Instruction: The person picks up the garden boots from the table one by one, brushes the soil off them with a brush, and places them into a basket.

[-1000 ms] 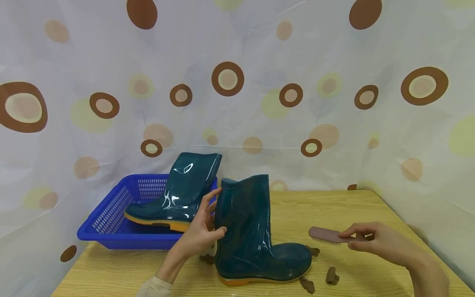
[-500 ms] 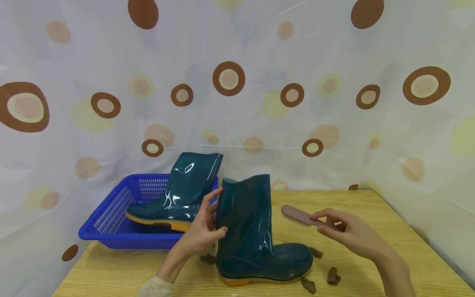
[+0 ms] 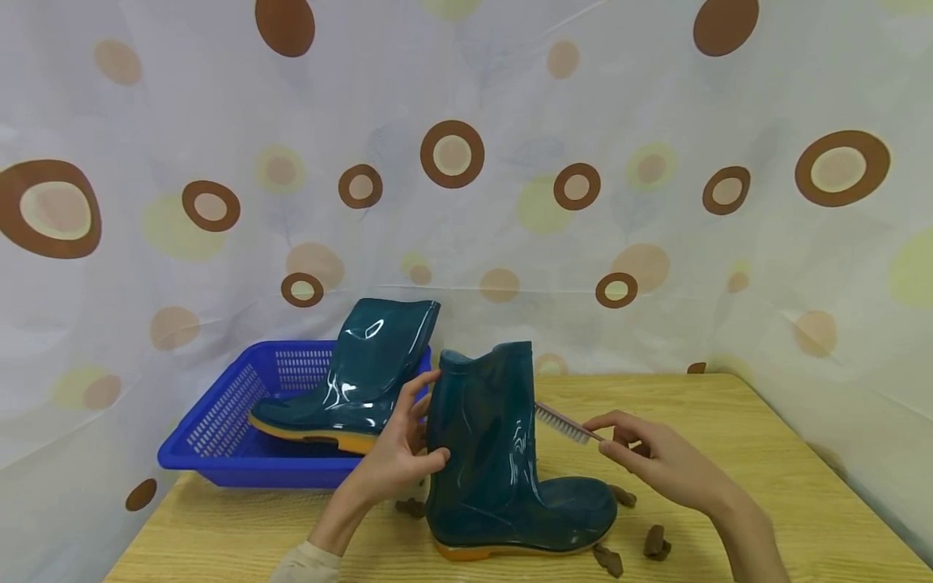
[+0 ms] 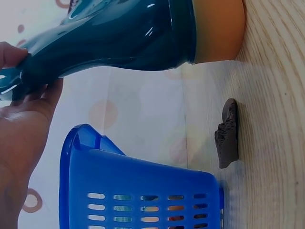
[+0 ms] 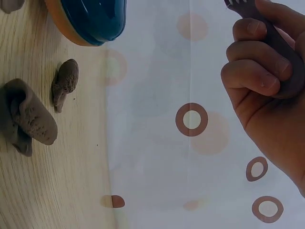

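A dark green rubber boot with a yellow-orange sole stands upright on the wooden table, toe to the right. From behind, my left hand grips its shaft, thumb on the near side; the left wrist view shows the same hold on the boot. My right hand holds a brush by its handle, white bristles toward the boot. The brush head's tip is at the front of the shaft; whether it touches cannot be told. In the right wrist view, fingers curl round the brush handle.
A blue plastic basket stands at the back left with a second green boot leaning in it. Several brown clay-like lumps lie about the standing boot, among them one lump beyond the toe and another lump behind the heel.
My right hand has carried the brush leftward and up to the boot's shaft, turning it so the bristles show. My left hand and the boot stay put.
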Demonstrator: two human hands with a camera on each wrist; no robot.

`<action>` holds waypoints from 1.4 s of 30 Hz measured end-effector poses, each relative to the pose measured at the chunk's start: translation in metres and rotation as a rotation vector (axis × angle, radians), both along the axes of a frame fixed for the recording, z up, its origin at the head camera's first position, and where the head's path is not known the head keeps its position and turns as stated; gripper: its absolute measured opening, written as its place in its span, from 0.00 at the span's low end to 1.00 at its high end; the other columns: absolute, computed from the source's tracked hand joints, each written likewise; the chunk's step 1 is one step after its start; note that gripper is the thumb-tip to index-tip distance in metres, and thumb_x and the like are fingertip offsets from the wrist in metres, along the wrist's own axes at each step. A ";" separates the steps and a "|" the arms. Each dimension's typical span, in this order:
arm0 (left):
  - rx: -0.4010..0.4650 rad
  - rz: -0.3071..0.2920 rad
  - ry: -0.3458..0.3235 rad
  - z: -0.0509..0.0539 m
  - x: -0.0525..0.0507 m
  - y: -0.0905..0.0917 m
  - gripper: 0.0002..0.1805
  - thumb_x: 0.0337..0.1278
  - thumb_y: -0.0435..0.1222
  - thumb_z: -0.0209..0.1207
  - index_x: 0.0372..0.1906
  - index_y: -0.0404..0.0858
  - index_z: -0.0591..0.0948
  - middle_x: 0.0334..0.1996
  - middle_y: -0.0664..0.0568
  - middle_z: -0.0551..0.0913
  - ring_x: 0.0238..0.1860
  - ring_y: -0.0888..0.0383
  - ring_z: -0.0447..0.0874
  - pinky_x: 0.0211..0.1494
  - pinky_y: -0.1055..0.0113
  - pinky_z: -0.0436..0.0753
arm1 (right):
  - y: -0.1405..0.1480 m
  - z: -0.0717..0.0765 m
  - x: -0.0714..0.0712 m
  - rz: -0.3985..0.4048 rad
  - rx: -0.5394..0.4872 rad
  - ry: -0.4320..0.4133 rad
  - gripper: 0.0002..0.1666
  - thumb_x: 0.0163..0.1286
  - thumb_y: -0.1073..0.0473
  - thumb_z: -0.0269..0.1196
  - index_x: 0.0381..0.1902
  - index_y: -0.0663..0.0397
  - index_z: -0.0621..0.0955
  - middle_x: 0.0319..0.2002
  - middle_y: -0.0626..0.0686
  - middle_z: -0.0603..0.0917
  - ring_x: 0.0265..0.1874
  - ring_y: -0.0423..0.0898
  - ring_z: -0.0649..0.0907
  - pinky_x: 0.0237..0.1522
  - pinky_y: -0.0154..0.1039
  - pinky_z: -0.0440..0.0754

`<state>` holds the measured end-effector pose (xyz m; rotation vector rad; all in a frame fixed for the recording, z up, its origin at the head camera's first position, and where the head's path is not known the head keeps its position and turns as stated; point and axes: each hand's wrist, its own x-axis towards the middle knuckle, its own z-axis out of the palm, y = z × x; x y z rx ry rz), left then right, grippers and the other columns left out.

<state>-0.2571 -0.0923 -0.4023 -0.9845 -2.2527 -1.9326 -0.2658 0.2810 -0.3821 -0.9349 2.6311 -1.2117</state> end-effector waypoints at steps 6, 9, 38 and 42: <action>-0.011 -0.013 0.040 0.001 0.001 0.002 0.54 0.52 0.24 0.62 0.77 0.52 0.43 0.73 0.40 0.60 0.64 0.37 0.73 0.64 0.45 0.78 | 0.004 0.002 0.001 0.032 -0.025 -0.036 0.16 0.80 0.54 0.51 0.60 0.45 0.78 0.33 0.52 0.78 0.23 0.40 0.76 0.22 0.37 0.73; -0.012 -0.007 0.066 0.002 0.002 0.002 0.53 0.55 0.28 0.63 0.76 0.52 0.42 0.73 0.40 0.60 0.65 0.37 0.72 0.64 0.46 0.78 | 0.005 0.003 0.001 0.060 -0.045 -0.056 0.16 0.80 0.56 0.51 0.60 0.46 0.78 0.31 0.52 0.78 0.19 0.41 0.73 0.20 0.37 0.73; 0.081 0.232 0.278 0.006 0.010 0.016 0.39 0.53 0.18 0.62 0.62 0.36 0.51 0.64 0.33 0.67 0.56 0.37 0.77 0.55 0.52 0.85 | 0.014 0.007 0.004 0.157 -0.184 -0.156 0.19 0.80 0.63 0.48 0.63 0.52 0.76 0.23 0.56 0.70 0.09 0.45 0.59 0.10 0.34 0.63; 0.071 0.180 0.283 0.009 0.011 0.016 0.37 0.53 0.18 0.60 0.60 0.34 0.50 0.62 0.31 0.68 0.54 0.42 0.77 0.54 0.56 0.85 | 0.011 0.008 0.005 0.077 -0.130 -0.126 0.17 0.80 0.58 0.50 0.62 0.48 0.77 0.26 0.52 0.73 0.10 0.42 0.62 0.11 0.34 0.66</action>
